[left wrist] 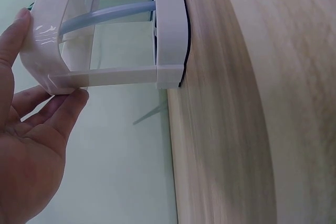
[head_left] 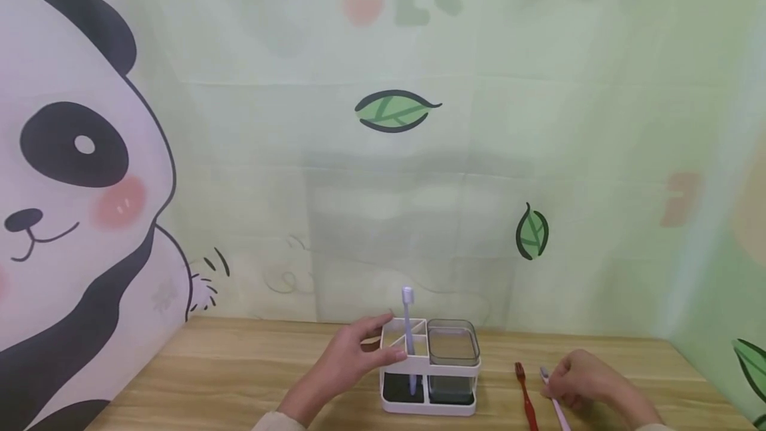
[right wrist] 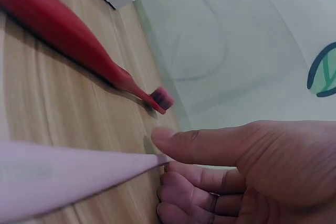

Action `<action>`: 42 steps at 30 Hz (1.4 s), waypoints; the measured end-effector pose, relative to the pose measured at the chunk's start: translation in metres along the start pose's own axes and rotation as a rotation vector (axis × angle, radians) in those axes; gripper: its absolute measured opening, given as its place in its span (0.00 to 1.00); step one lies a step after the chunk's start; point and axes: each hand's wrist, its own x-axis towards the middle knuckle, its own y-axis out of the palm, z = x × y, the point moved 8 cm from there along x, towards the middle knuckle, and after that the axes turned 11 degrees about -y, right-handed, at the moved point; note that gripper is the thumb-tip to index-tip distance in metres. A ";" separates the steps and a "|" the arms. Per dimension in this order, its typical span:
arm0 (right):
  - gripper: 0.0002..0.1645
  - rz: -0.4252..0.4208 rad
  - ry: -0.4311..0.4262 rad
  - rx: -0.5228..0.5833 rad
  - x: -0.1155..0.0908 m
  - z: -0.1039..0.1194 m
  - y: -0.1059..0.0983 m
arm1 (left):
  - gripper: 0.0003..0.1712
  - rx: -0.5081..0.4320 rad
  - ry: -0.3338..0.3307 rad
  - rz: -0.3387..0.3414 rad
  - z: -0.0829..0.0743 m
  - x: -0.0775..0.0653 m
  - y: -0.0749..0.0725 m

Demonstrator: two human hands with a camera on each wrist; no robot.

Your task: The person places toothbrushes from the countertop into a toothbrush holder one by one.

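Observation:
My left hand [head_left: 344, 361] grips the upper left side of a white toothbrush holder [head_left: 431, 369], thumb in front and fingers behind. In the left wrist view, the fingertips press its rim [left wrist: 44, 40]. A pale lavender toothbrush [head_left: 407, 314] stands in a left slot of the holder, bristles up. To the right, my right hand [head_left: 589, 378] pinches the neck of a pink toothbrush [right wrist: 68, 179] between thumb and forefinger. Its handle lies low along the table, and the fingers partly cover the head end. Left of it a red toothbrush [head_left: 526, 401] lies on the table.
A clear, smoky cup [head_left: 453, 354] sits in the right compartment of the holder. The wood-grain table [head_left: 239, 364] ends at a pale green backdrop [head_left: 239, 118] printed with a panda [head_left: 78, 151] and leaves. That cloth rises close behind the holder.

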 end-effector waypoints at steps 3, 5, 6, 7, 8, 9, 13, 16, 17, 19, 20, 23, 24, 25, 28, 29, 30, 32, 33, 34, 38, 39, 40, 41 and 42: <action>0.12 -0.023 0.018 -0.003 -0.001 0.001 0.001 | 0.43 0.001 0.000 0.001 -0.001 0.000 0.000; 0.13 -0.052 0.017 0.001 -0.001 0.002 0.001 | 0.43 0.002 0.000 0.003 -0.001 0.000 0.000; 0.14 -0.070 0.018 0.006 -0.002 0.002 0.001 | 0.43 0.003 0.002 0.003 -0.001 0.000 0.000; 0.14 -0.081 0.011 0.009 -0.002 0.003 0.001 | 0.43 0.003 0.002 0.003 -0.001 0.000 0.000; 0.15 -0.094 0.013 0.012 -0.002 0.003 0.000 | 0.43 0.001 0.003 0.003 -0.001 0.000 0.000; 0.15 -0.106 0.011 0.013 -0.003 0.003 0.000 | 0.43 0.000 0.005 0.003 -0.001 0.000 0.000; 0.16 -0.132 0.023 0.032 -0.003 0.001 -0.002 | 0.43 -0.006 0.010 0.002 -0.001 0.000 0.001; 0.14 -0.133 0.029 0.063 -0.003 0.001 -0.003 | 0.43 -0.008 0.012 0.001 -0.001 -0.001 0.001; 0.12 -0.132 0.031 0.076 -0.004 0.001 -0.003 | 0.42 -0.009 0.013 -0.001 -0.001 -0.001 0.000; 0.09 -0.129 0.033 0.105 -0.004 0.002 -0.004 | 0.42 -0.009 0.013 -0.002 -0.001 -0.001 0.000; 0.08 -0.124 0.033 0.118 -0.003 0.003 -0.005 | 0.42 -0.007 0.013 -0.003 -0.002 -0.002 0.000; 0.04 -0.111 0.015 0.157 -0.004 0.005 -0.008 | 0.42 -0.004 0.015 -0.003 -0.002 -0.002 0.000; 0.04 -0.105 0.005 0.168 -0.004 0.006 -0.009 | 0.42 -0.001 0.016 -0.004 -0.002 -0.002 0.000; 0.05 -0.101 -0.002 0.175 -0.004 0.007 -0.010 | 0.42 0.000 0.017 -0.004 -0.002 -0.002 0.000; 0.07 -0.088 -0.023 0.190 -0.005 0.011 -0.014 | 0.42 0.004 0.018 -0.008 -0.002 -0.002 0.000; 0.07 -0.086 -0.024 0.188 -0.004 0.013 -0.016 | 0.42 0.004 0.018 -0.009 -0.002 -0.001 0.000; 0.08 -0.087 -0.023 0.188 -0.004 0.014 -0.018 | 0.42 0.003 0.018 -0.009 -0.002 -0.001 0.000; 0.08 -0.088 -0.019 0.196 -0.003 0.017 -0.022 | 0.42 0.002 0.019 -0.010 -0.002 -0.001 0.000; 0.08 -0.091 -0.018 0.202 -0.003 0.019 -0.024 | 0.42 0.001 0.020 -0.009 -0.002 -0.001 0.000; 0.08 -0.095 -0.018 0.207 -0.003 0.020 -0.026 | 0.42 0.000 0.021 -0.009 -0.002 -0.001 0.000; 0.08 -0.095 -0.077 0.244 -0.004 0.028 -0.033 | 0.42 0.000 0.021 -0.008 -0.001 0.000 0.000; 0.08 -0.095 -0.096 0.257 -0.004 0.031 -0.035 | 0.42 -0.001 0.019 -0.006 -0.001 0.000 0.000; 0.08 -0.093 -0.118 0.270 -0.005 0.033 -0.037 | 0.42 -0.006 0.018 -0.003 0.000 0.001 0.000; 0.09 -0.093 -0.138 0.282 -0.005 0.036 -0.038 | 0.43 -0.009 0.017 0.000 0.000 0.001 0.000; 0.09 -0.096 -0.149 0.294 -0.006 0.038 -0.040 | 0.43 -0.013 0.015 0.003 0.000 0.001 0.000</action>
